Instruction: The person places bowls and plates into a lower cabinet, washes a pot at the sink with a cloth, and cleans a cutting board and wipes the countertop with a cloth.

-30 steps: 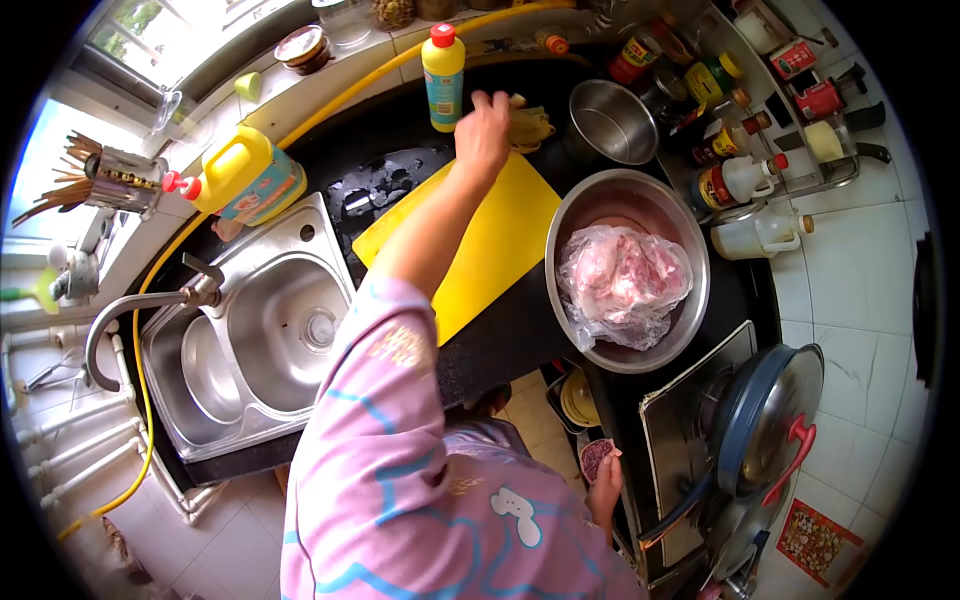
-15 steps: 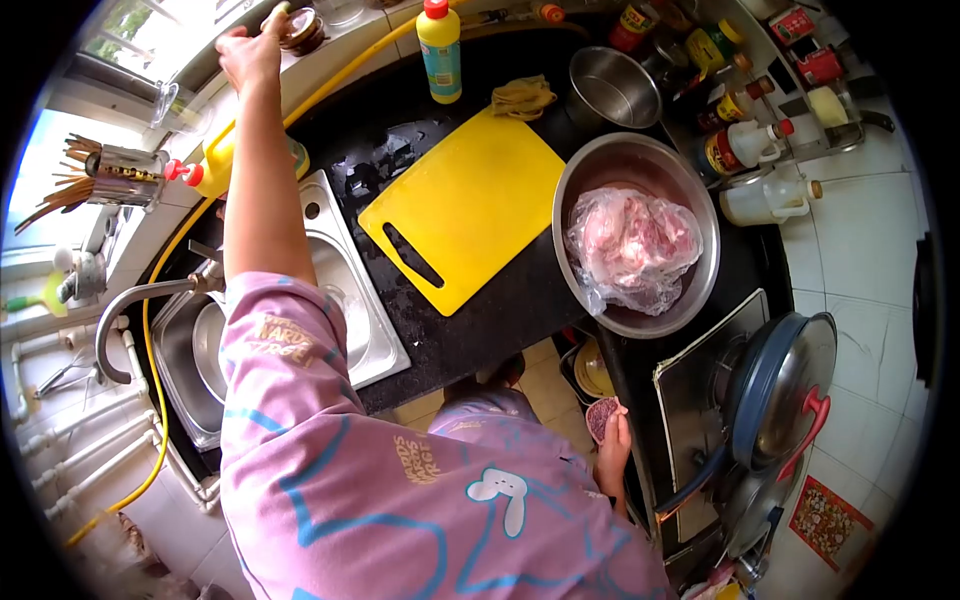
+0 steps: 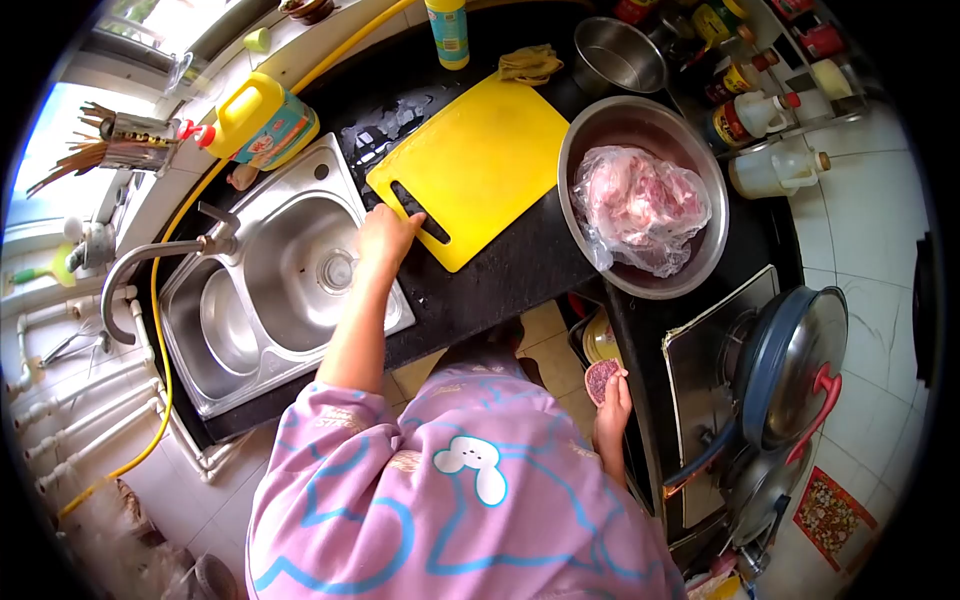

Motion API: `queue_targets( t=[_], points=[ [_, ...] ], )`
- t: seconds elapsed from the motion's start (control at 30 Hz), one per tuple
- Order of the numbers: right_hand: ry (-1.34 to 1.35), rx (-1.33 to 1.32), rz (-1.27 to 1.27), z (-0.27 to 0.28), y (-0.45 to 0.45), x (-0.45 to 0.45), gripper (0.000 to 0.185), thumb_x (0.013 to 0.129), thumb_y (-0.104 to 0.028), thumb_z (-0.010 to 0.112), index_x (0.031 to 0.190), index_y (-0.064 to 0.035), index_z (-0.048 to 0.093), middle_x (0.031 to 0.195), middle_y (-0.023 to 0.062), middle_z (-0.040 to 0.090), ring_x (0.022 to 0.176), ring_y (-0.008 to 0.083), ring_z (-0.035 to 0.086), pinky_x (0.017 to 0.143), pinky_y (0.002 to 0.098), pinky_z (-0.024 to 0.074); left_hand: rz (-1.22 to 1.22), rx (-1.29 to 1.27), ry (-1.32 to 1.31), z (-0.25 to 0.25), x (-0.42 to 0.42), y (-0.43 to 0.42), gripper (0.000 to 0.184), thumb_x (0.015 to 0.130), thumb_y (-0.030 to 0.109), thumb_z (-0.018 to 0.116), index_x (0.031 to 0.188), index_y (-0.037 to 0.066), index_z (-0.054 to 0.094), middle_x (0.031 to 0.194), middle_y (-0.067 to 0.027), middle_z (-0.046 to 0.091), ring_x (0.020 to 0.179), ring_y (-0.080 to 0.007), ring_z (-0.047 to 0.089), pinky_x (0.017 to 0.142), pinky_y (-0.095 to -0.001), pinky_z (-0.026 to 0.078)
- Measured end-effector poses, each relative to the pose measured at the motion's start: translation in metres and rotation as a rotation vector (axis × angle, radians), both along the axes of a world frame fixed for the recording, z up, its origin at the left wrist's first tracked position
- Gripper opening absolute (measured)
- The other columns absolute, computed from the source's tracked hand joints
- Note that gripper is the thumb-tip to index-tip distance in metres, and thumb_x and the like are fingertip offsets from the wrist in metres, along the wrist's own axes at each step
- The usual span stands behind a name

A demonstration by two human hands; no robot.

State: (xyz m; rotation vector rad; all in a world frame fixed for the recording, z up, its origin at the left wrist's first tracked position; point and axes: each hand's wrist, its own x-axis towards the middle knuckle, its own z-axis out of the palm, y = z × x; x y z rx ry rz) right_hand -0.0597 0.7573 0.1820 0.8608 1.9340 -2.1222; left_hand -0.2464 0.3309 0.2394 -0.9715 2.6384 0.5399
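My left hand (image 3: 386,240) is at the near left end of the yellow cutting board (image 3: 490,165), its fingers closed over the strip beside the handle slot. The board lies flat on the black counter, next to the sink. Low on the right, my right hand (image 3: 612,410) grips a small round reddish speckled piece (image 3: 602,381) with a pale rim; its exact kind I cannot make out. Beyond that hand, a steel basin (image 3: 715,245) holds raw meat (image 3: 645,205) in a clear plastic bag.
The double sink (image 3: 300,215) with its curved faucet (image 3: 140,260) stands at left. Behind it are a yellow jug (image 3: 265,120) and a yellow hose (image 3: 163,350). A steel pot (image 3: 620,55), sauce bottles and a lidded pan (image 3: 795,370) line the right.
My left hand has come down from the window ledge to the board's handle end. A small pale green thing now shows on the ledge. My right hand still holds the round piece.
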Motion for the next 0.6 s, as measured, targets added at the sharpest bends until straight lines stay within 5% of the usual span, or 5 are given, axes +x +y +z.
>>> queue_targets(
  t=[0.23,0.37,0.4,0.6],
  points=[
    [0.120,-0.056,0.158,-0.021,0.013,0.010,0.046,0.101,-0.024,0.046,0.137,0.0053,0.042,0.131,0.0093,0.051,0.117,0.0137,0.050,0.099,0.0268,0.0385,0.334,-0.024,0.097,-0.015,0.000,0.032,0.034,0.074,0.029,0.063,0.094,0.002,0.072,0.099,-0.0179,0.070,0.097,-0.0315,0.067,0.084,-0.0405,0.052],
    [0.095,-0.120,0.138,0.005,0.007,0.009,0.047,0.101,-0.026,0.046,0.137,0.0046,0.042,0.133,0.0087,0.051,0.119,0.0139,0.049,0.101,0.0268,0.0371,0.584,-0.139,0.189,-0.016,-0.005,0.052,0.046,0.080,0.028,0.063,0.114,-0.002,0.058,0.115,-0.0226,0.063,0.106,-0.0351,0.062,0.088,-0.0420,0.051],
    [0.098,-0.138,0.157,0.002,0.010,0.011,0.048,0.101,-0.027,0.046,0.137,0.0044,0.042,0.134,0.0085,0.051,0.120,0.0139,0.049,0.102,0.0267,0.0363,0.564,-0.037,0.170,-0.017,-0.004,0.051,0.055,0.081,0.023,0.064,0.126,-0.003,0.044,0.123,-0.0236,0.057,0.110,-0.0373,0.060,0.091,-0.0432,0.049],
    [0.176,-0.081,0.219,-0.013,0.025,0.029,0.047,0.101,-0.027,0.047,0.137,0.0043,0.043,0.135,0.0078,0.050,0.121,0.0136,0.047,0.104,0.0264,0.0345,0.817,0.069,0.163,-0.035,-0.008,0.047,0.062,0.083,0.025,0.061,0.131,-0.004,0.035,0.120,-0.0244,0.059,0.111,-0.0370,0.059,0.095,-0.0421,0.047]
  ],
)
